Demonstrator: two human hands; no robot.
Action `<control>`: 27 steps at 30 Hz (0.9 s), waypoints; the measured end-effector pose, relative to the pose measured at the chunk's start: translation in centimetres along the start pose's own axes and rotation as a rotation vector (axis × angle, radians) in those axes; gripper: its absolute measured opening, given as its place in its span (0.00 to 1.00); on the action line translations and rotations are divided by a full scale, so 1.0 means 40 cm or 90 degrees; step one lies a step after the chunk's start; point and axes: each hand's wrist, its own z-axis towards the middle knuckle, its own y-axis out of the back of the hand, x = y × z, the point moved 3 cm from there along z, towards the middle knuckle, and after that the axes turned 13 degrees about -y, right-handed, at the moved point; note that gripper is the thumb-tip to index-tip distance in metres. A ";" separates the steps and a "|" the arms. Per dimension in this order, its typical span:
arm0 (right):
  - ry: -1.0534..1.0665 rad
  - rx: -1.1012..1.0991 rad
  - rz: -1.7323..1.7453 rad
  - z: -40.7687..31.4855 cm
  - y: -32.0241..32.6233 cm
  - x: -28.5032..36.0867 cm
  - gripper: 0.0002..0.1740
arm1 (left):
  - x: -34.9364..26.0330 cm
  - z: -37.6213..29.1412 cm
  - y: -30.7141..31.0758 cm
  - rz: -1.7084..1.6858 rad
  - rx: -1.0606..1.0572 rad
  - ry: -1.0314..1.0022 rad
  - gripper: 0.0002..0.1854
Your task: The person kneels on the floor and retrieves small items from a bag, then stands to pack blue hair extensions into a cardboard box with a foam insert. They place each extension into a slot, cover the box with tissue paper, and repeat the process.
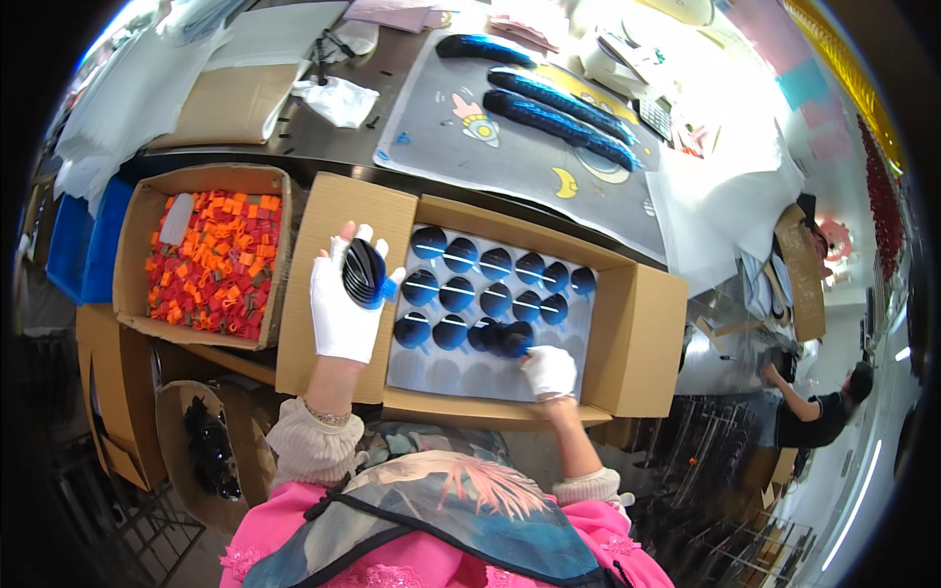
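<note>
My left hand (344, 320), in a white glove with bare fingertips, holds a stack of dark round lenses (363, 273) with blue tabs at one edge. It is above the left flap of an open cardboard box (654, 338). Inside the box lies a pale sheet (577, 382) with round marks and rows of dark lenses (496, 263). My gloved right hand (551, 371) grips one dark lens (517, 338) by its edge, low over the third row. Motion blurs this lens, so whether it touches the sheet is unclear.
Left of the box, a carton (125, 294) holds orange and red clips. Beyond it, a patterned grey mat (434, 147) bears long stacks of dark lenses (562, 128). A calculator (654, 117) lies near the mat. A person (816, 411) is at the far right.
</note>
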 end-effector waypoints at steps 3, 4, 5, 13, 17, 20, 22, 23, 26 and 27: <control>-0.072 -0.061 -0.089 0.019 0.043 -0.170 0.10 | 0.074 -0.023 0.005 -0.006 0.055 0.190 0.20; -0.083 -0.073 -0.101 0.038 0.066 -0.195 0.10 | 0.109 -0.036 0.005 -0.067 0.091 0.260 0.16; -0.103 -0.050 -0.132 0.059 0.088 -0.205 0.10 | 0.148 -0.052 0.013 0.009 0.099 0.291 0.14; 0.168 0.240 0.105 -0.047 0.213 0.035 0.14 | 0.445 -0.231 0.004 -0.039 0.092 0.385 0.12; 0.023 0.200 0.220 -0.094 0.232 0.053 0.14 | 0.449 -0.227 0.021 0.018 0.194 0.371 0.11; 0.130 0.261 0.247 -0.104 0.181 0.118 0.15 | 0.343 -0.103 0.039 0.158 0.149 0.153 0.11; 0.227 0.280 0.192 -0.121 0.116 0.173 0.15 | 0.245 -0.026 0.045 0.160 0.091 0.055 0.12; 0.225 0.272 0.242 -0.130 0.084 0.188 0.14 | 0.190 0.003 0.042 0.123 0.113 0.001 0.13; 0.140 0.199 0.067 -0.137 0.013 0.129 0.12 | 0.085 0.043 0.034 0.226 0.175 -0.131 0.15; 0.115 0.188 0.014 -0.136 0.007 0.077 0.11 | 0.075 0.047 0.034 0.308 0.184 -0.128 0.14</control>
